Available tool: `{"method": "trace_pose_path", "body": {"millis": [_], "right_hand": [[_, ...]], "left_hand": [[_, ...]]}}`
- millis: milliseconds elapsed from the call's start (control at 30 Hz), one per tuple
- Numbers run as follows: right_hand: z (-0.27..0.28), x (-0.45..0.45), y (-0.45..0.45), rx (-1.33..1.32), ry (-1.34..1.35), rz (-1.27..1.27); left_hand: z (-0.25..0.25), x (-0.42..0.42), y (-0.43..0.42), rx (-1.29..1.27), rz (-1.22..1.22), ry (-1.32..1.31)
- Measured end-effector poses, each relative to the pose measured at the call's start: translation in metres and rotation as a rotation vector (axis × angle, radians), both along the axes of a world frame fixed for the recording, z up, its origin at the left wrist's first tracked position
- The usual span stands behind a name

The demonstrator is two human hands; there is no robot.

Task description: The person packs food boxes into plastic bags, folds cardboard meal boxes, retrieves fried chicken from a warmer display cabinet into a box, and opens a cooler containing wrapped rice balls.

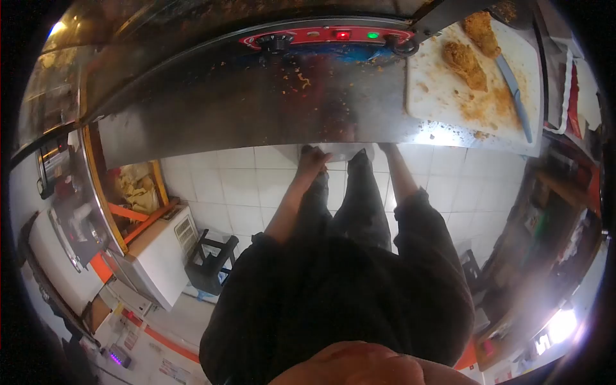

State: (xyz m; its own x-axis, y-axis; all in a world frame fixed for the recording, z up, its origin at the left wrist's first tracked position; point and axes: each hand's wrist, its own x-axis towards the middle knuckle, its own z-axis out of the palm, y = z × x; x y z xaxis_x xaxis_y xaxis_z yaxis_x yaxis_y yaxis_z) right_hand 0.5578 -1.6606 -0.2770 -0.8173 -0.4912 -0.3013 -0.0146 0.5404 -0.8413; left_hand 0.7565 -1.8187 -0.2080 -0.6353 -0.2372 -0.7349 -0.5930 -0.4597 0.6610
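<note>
Below the front edge of the steel counter, my left hand reaches forward with its fingers curled and its thumb sticking out to the right. Beside it a pale grey, smooth thing shows partly under the counter edge; its kind is unclear, as is whether the hand grips it. My right hand is almost wholly hidden by the counter, so its fingers do not show. On the counter at the right, a white cutting board bears two browned, breaded pieces of fried food and a knife with a grey-blue blade.
A red control panel with a black knob and red and green lights runs above the counter. Crumbs lie scattered on the steel. A black stool stands left on the tiled floor, near a white appliance. Dark shelving lines the right.
</note>
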Motion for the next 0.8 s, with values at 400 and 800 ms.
{"method": "trace_pose_path", "body": {"millis": [400, 800], "right_hand": [[-0.014, 0.007, -0.04, 0.541, 0.153, 0.278], [0.241, 0.143, 0.013, -0.078, 0.029, -0.006]], "left_hand": [[0.038, 0.063, -0.017, -0.204, 0.231, 0.063], [0.11, 0.05, -0.012, 0.101, -0.147, 0.307]]}}
